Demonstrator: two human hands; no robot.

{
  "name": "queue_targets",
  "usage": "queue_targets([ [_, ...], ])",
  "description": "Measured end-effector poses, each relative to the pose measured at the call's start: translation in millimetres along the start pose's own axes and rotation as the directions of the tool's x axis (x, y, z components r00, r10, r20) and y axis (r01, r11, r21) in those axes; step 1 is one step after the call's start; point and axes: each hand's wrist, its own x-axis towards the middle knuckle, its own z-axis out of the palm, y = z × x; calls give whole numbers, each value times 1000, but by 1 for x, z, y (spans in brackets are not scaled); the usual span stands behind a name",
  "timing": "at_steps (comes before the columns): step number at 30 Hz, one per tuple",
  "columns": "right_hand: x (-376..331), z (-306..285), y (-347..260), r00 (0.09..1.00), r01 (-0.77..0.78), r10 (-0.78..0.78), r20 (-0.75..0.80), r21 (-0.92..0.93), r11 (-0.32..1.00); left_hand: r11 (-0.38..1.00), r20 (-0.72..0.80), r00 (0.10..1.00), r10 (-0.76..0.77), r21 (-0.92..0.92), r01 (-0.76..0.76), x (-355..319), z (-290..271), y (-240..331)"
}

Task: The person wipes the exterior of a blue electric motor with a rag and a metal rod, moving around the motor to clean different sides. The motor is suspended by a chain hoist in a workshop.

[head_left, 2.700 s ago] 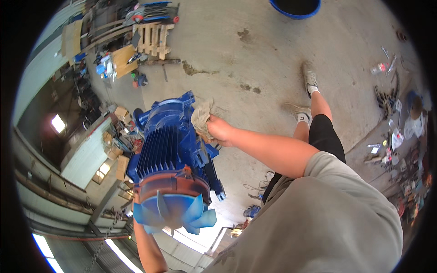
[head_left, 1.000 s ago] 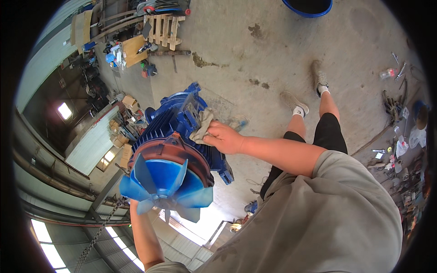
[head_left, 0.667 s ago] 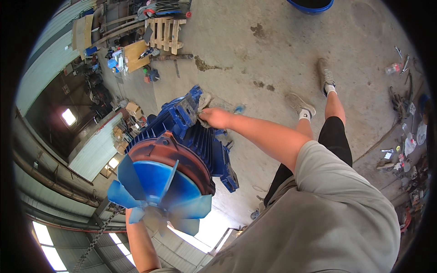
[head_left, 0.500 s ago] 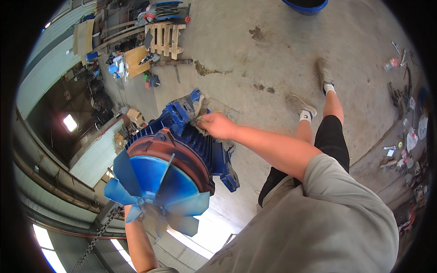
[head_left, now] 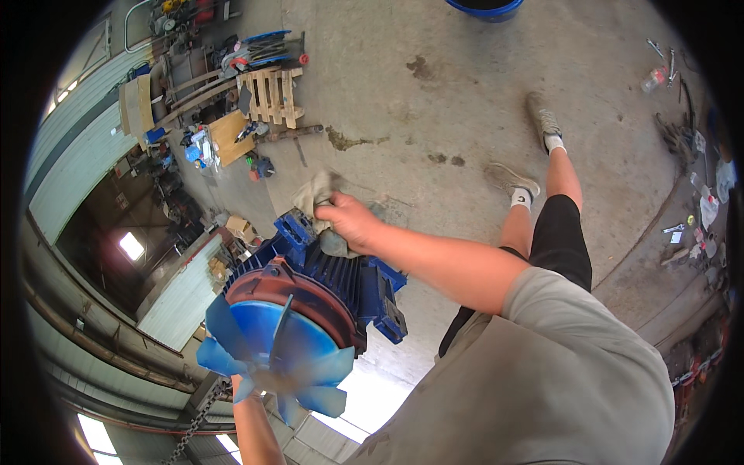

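A blue finned electric motor (head_left: 341,271) with a reddish-brown end cover (head_left: 298,288) is in front of me. Its blue fan (head_left: 314,364) faces toward me, blades spread around a greyish hub. My right hand (head_left: 349,222) is closed around a grey-beige rag (head_left: 314,194) over the motor's far end, close to a blue mounting foot (head_left: 297,228). The rag's loose part is bunched beyond the fingers and slightly blurred. Behind the lower left blades is my left hand (head_left: 242,387); its fingers are hidden, so what it grips cannot be seen.
A hanging chain (head_left: 194,422) runs down at the lower left. On the far left floor are a wooden pallet (head_left: 271,97), a wooden board (head_left: 230,137) and a cardboard box (head_left: 239,226). A blue-rimmed tub (head_left: 492,11) stands far ahead. Tools and litter line the right side.
My right hand has moved with the rag toward the far left of the motor, and more of the rag shows. The whole view has shifted slightly. My left hand remains behind the fan.
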Motion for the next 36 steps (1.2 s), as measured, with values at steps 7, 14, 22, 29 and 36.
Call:
queue_targets([
  [7, 42, -29, 64, 959, -69, -112, -261, -595, 801, 998, 13, 998, -57, 26, 56, 0, -1, -7],
  [14, 69, -28, 56, 916, -398, 142, -375, -799, 451, 998, 87, 995, -50, 45, 46, -1, 1, -7],
  [22, 18, -74, -64, 708, -666, 657, 261, -65, 743, 999, 51, 998, -39, -33, 41, -27, 36, 22],
  [29, 7, -112, -133, 820, -563, 500, -278, -234, 793, 998, -106, 994, -32, 42, 36, -22, 39, 31],
  [36, 40, -27, -237, 984, -3, 51, 171, -269, 963, 847, -84, 900, 427, 385, -366, 16, 35, -37],
])
